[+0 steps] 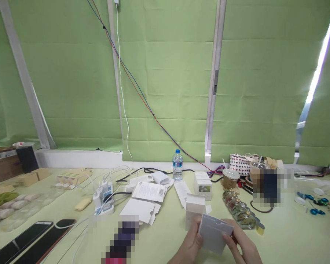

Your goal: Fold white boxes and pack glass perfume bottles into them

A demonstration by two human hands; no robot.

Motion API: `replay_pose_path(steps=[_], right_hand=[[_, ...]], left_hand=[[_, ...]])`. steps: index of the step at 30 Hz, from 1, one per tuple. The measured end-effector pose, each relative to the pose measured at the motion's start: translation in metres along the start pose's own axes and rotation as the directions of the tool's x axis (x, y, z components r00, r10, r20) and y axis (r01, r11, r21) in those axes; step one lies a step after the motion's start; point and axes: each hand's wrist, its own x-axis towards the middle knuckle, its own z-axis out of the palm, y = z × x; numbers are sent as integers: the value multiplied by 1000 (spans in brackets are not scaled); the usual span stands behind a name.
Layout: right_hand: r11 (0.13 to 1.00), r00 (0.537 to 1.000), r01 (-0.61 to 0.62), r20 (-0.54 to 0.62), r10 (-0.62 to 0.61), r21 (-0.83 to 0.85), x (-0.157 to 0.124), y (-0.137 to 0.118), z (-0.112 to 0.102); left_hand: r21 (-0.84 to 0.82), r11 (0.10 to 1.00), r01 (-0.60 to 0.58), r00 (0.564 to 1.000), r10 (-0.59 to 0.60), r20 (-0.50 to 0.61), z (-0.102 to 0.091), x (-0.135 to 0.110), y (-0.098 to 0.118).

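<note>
Between my two hands, low in the head view, is a small white cardboard box (pixel 215 234), its plain side facing me. My left hand (pixel 191 244) grips its left edge, thumb on the front. The fingers of my right hand (pixel 242 242) close on its right edge. Just behind it stands an open white box (pixel 195 209) with its flap up. Farther back is another white box (pixel 202 183) with a green picture on its side. Flattened white cartons (pixel 148 192) lie in a loose pile to the left.
A water bottle (pixel 177 165) stands near the wall. Left are a power strip (pixel 104 198) with chargers and cables, and phones (pixel 22 242). On the right are a row of small jars (pixel 240 211), a lidded cup (pixel 231 178) and blue-handled scissors (pixel 312 198).
</note>
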Motion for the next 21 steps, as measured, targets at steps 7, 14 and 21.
replay_pose_path(steps=[7, 14, 21], right_hand=[[993, 996, -37, -82, 46, 116, 30, 11, -29], [952, 983, -71, -140, 118, 299, 73, 11, 5], [971, 999, -40, 0, 41, 234, 82, 22, 30]], left_hand=[[545, 811, -211, 712, 510, -483, -12, -5, -18], [329, 938, 106, 833, 97, -544, -29, 8, -29], [213, 960, 179, 866, -51, -498, -31, 6, -39]])
